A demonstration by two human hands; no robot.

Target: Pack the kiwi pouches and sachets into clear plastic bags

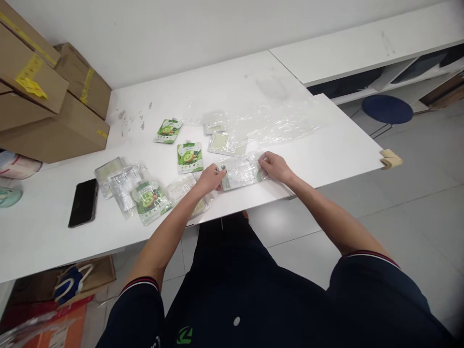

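Between my two hands, near the table's front edge, lies a white and green pouch in clear plastic [241, 172]. My left hand [211, 178] pinches its left end, and my right hand [274, 166] pinches its right end. Just behind are a pale packet with a label [226, 144] and a green kiwi pouch [190, 157]. Another kiwi pouch [168, 131] lies farther back. Left of my left hand, a wrapped packet [183, 188] sits partly under my forearm, beside a kiwi pouch in plastic [150, 199].
Clear plastic film [275, 124] spreads behind my right hand. Silvery packets [125, 186] and a black phone [83, 203] lie at the left of the white table [326, 159]. Cardboard boxes [58, 130] are stacked at the back left. A blue stool [387, 109] stands beyond the right edge.
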